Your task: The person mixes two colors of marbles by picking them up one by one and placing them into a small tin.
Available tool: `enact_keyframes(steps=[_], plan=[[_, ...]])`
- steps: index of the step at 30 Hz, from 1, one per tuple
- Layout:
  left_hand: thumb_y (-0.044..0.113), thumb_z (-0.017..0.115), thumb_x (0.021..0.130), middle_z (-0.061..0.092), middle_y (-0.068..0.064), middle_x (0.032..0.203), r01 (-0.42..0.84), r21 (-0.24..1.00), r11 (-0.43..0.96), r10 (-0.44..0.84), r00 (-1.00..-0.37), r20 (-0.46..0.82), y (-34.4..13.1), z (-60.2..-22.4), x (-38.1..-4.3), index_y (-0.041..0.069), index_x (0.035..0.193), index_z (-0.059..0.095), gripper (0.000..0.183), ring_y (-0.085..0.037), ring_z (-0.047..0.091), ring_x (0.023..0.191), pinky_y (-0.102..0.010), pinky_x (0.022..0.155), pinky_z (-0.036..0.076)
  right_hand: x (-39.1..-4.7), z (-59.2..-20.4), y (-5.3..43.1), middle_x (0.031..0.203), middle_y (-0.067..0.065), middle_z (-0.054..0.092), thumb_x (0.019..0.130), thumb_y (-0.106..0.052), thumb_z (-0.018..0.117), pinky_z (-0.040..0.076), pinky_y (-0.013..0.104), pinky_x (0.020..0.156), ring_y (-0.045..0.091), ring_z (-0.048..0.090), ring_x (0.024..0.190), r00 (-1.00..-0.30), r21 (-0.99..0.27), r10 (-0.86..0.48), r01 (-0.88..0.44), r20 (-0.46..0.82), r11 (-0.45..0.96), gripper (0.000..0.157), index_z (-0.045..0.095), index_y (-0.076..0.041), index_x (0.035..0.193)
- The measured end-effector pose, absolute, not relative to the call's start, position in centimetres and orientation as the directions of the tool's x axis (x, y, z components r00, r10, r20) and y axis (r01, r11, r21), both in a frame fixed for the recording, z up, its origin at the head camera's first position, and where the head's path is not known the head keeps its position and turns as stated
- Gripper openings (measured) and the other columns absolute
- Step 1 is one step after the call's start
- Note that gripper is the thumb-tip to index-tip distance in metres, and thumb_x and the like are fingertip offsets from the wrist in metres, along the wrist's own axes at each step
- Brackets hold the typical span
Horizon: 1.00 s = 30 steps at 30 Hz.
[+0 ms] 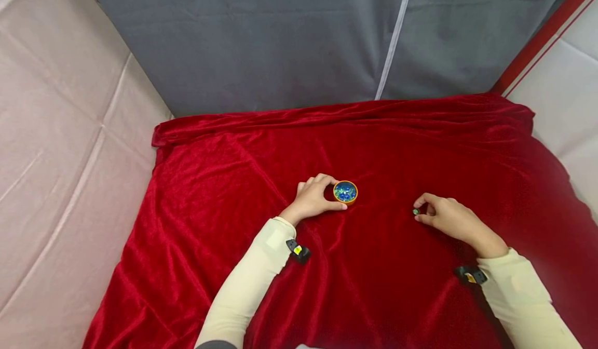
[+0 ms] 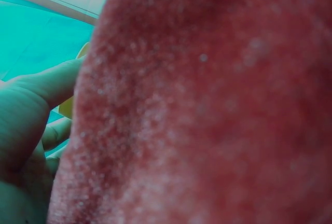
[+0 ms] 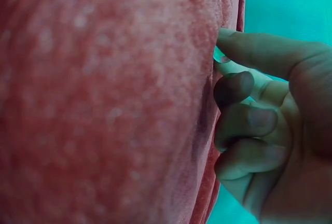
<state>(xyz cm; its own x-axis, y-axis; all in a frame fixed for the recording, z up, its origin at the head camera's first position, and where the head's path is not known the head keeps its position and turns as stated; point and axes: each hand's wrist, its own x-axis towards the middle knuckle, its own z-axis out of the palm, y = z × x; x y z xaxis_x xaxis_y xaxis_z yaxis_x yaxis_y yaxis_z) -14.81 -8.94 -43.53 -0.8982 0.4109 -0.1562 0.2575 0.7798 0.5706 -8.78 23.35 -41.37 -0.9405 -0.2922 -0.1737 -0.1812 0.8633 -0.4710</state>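
In the head view, my left hand holds a small round orange-rimmed container, thumb on its near side and index finger on its far side. Blue and green glass marbles fill the container's inside. A yellow sliver of its wall shows behind the left thumb in the left wrist view. To the right, just above the red cloth, my right hand pinches a small green marble between thumb and index finger. Its clear, glassy side peeks out between those fingertips in the right wrist view, the other fingers curled below.
Red velvet cloth with soft folds covers the table, bunched into a ridge along the back edge. A grey curtain hangs behind, and pale fabric walls stand at both sides. Each wrist carries a small black camera strap.
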Motion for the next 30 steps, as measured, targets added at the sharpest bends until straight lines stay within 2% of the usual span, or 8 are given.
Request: enact_keyframes(steps=[19, 30], plan=[[0.051, 0.078, 0.075, 0.052, 0.002, 0.133, 0.255, 0.574, 0.778, 0.413, -0.897, -0.161, -9.0, -43.7, -14.9, 0.020, 0.129, 0.055, 0.067, -0.021, 0.046, 0.121, -0.040, 0.092, 0.029, -9.6, -40.2, 22.6, 0.065, -0.006, 0.053, 0.087, -0.019, 0.068, 0.034, 0.027, 0.051, 0.005, 0.041, 0.054, -0.939, -0.467, -0.304, -0.197, -0.164, 0.862, 0.013, 0.061, -0.012, 0.096], [0.050, 0.078, 0.075, 0.052, 0.002, 0.132, 0.254, 0.586, 0.770, 0.417, -0.895, -0.160, -9.0, -43.5, -14.8, 0.020, 0.129, 0.055, 0.065, -0.021, 0.046, 0.120, -0.040, 0.094, 0.029, -11.1, -38.2, 20.0, 0.068, -0.005, 0.055, 0.090, -0.022, 0.066, 0.036, 0.028, 0.053, 0.008, 0.044, 0.056, -0.931, -0.476, -0.339, -0.238, -0.137, 0.847, 0.013, 0.061, -0.013, 0.099]])
